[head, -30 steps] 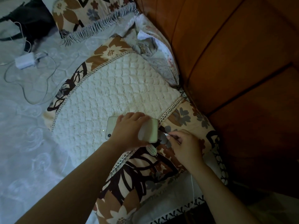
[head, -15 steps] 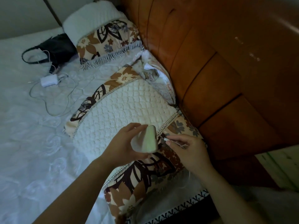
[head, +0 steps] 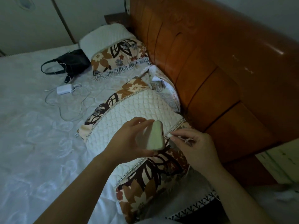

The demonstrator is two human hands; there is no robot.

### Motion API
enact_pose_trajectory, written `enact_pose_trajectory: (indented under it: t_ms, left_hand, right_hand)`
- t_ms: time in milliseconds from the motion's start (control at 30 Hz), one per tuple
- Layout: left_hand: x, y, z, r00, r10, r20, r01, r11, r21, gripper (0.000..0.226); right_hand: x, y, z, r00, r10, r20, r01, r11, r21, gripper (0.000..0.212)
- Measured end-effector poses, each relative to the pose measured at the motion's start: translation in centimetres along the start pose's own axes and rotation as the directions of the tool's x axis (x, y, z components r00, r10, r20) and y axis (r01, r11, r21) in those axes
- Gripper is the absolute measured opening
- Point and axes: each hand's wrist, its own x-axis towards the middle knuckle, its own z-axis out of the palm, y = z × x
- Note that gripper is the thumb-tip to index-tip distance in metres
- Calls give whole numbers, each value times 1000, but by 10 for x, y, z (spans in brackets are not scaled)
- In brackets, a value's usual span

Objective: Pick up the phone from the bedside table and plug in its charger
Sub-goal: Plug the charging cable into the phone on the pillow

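The left hand [head: 129,143] wraps around the phone [head: 154,136] and holds it up over the near pillow [head: 129,113]. The right hand [head: 195,147] pinches the white charger plug [head: 169,135] in its fingertips, right beside the phone's lower edge. Far back on the bed [head: 24,126], a black bag [head: 71,62] lies open-topped; a white cord [head: 63,68] trails from it toward 1 white power block [head: 63,89].

Before you: a phone [head: 154,137] in a smooth, pale case with a soft sheen, a quilted cloth pillow [head: 129,110] with printed floral borders, a glossy varnished wooden headboard [head: 210,70], an embossed satiny bedsheet [head: 32,135], and a smooth white plastic adapter [head: 64,89].
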Motion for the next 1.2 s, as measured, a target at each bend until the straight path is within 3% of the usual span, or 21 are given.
enact_pose_trajectory:
  t_ms: [700, 933, 1200]
  left_hand:
    - [-21, 7, 3, 995, 69, 77, -72, 997, 38, 88]
    - [-19, 16, 7, 989, 87, 119, -95, 993, 63, 89]
    - [-5, 28, 10, 976, 132, 172, -152, 982, 111, 89]
  right_hand:
    - [-30, -13, 7, 996, -85, -8, 82, 977, -197, 15]
    - [-37, -16, -4, 991, -123, 55, 135, 932, -336, 14]
    - [-39, -20, -21, 989, -116, 96, 144, 914, -378, 12]
